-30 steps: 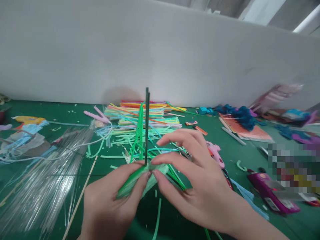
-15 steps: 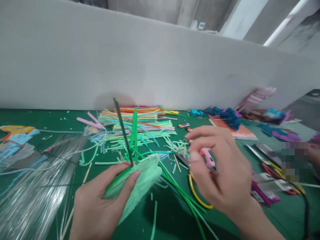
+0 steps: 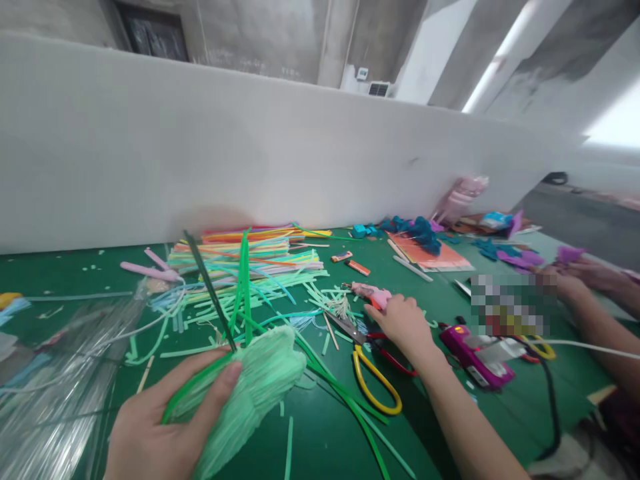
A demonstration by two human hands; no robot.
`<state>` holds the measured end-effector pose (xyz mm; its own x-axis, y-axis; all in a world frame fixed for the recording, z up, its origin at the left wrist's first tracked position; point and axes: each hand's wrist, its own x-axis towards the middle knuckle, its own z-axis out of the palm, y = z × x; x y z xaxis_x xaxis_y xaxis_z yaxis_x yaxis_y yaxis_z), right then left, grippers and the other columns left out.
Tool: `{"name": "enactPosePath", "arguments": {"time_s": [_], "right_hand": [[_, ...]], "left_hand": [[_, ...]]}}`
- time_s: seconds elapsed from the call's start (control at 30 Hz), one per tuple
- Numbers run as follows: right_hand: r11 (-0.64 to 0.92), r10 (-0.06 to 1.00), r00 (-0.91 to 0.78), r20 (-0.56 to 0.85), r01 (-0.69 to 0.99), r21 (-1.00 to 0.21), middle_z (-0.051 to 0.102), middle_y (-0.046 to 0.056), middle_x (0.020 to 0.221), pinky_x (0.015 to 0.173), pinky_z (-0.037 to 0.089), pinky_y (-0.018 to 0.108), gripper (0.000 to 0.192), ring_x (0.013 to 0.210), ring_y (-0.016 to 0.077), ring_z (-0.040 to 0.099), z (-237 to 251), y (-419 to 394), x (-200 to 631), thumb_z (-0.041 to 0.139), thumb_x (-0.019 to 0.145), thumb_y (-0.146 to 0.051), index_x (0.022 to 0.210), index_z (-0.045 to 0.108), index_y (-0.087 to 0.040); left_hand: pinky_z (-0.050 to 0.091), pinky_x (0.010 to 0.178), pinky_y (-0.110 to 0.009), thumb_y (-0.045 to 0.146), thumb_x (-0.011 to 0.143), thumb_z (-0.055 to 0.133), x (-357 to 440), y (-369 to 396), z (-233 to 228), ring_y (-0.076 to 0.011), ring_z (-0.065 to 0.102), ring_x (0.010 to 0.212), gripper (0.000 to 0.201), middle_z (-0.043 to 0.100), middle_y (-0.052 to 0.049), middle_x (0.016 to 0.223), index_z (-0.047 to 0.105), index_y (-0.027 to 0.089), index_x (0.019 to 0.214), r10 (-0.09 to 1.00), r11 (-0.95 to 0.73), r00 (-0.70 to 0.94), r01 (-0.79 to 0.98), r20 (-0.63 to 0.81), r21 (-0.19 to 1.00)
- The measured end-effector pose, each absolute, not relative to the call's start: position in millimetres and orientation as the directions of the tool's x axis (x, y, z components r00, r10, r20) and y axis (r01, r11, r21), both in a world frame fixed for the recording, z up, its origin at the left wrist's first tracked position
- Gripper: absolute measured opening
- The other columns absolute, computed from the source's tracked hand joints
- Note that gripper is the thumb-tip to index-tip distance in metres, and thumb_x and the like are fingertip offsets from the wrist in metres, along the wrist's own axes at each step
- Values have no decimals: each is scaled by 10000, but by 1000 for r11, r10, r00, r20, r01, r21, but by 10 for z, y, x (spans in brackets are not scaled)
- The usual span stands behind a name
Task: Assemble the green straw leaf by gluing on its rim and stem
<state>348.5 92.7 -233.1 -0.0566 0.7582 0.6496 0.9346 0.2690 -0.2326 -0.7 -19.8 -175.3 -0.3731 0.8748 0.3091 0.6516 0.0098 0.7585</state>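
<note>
Pale green fuzzy leaf shape (image 3: 255,387) above green table (image 3: 327,437), pinched between thumb and fingers of left hand (image 3: 167,413); dark sticks (image 3: 207,287) rising tilted at same fingertips. Right hand (image 3: 407,327) at pink glue gun (image 3: 369,293) on table, closure around handle too hidden to judge. Scissors (image 3: 359,337) just beside.

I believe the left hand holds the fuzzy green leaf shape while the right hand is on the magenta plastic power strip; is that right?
Not quite: in the head view, the right hand is on the pink plastic glue gun, not the power strip. The left hand does hold the leaf shape.
</note>
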Motion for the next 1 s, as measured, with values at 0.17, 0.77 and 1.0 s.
{"name": "enactPosePath", "arguments": {"time_s": [0.17,0.77,1.0], "right_hand": [[23,861,158,483,937,-348,442,-22,478,423,309,284,398,380,155,505,-2329,939,3546,544,909,-486,595,439,-264],[301,599,51,799,910,-284,463,-37,620,487,348,291,183,483,131,411,-1505,470,2699,663,850,-345,823,527,-226],[539,548,-259,795,837,-98,534,21,706,487,355,311,144,562,167,496,-1339,221,2489,665,832,-194,826,527,-231]], "left_hand": [[561,573,-253,681,767,663,54,-209,-1765,-207,736,657,399,748,54,647,760,302,847,865,-2,-382,645,326,764],[573,680,-281,676,753,684,64,-211,-1794,-209,741,679,398,785,35,743,769,287,780,865,-5,-367,676,342,737],[593,668,-228,570,807,697,176,-263,-1763,-193,762,712,289,788,50,744,763,289,796,841,-111,-339,652,420,750]]}}
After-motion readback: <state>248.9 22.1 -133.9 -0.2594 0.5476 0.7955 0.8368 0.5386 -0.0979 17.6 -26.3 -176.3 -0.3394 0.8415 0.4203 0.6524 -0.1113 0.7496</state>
